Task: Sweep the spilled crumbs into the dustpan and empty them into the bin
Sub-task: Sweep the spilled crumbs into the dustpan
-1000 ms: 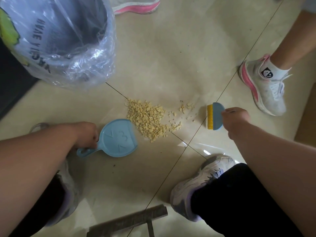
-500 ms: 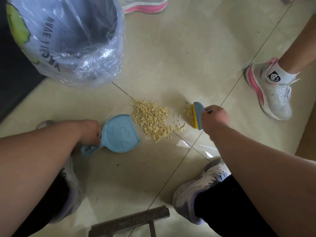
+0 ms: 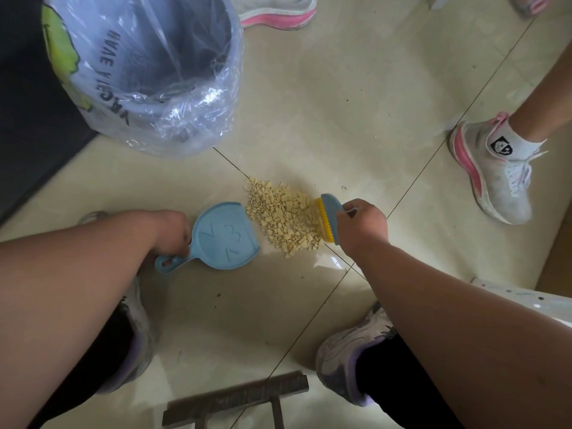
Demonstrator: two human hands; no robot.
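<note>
A pile of pale yellow crumbs [image 3: 283, 216] lies on the beige tiled floor between my hands. My left hand [image 3: 173, 232] grips the handle of a small blue dustpan [image 3: 227, 238], which lies flat with its open edge touching the pile's left side. My right hand [image 3: 363, 226] grips a small blue brush [image 3: 331, 219] with yellow bristles; the bristles press against the right side of the pile. The bin [image 3: 145, 72], lined with a clear plastic bag, stands at the upper left behind the dustpan.
My two shoes [image 3: 343, 351] stand on the floor below the pile. Another person's foot in a white and pink sneaker [image 3: 492, 171] is at the right, and a second such sneaker [image 3: 275, 10] at the top. A dark metal bar [image 3: 235, 400] lies at the bottom.
My right hand has swept the brush leftward, pushing the scattered crumbs into one tighter pile against the dustpan's edge. The dustpan and my left hand have stayed in place.
</note>
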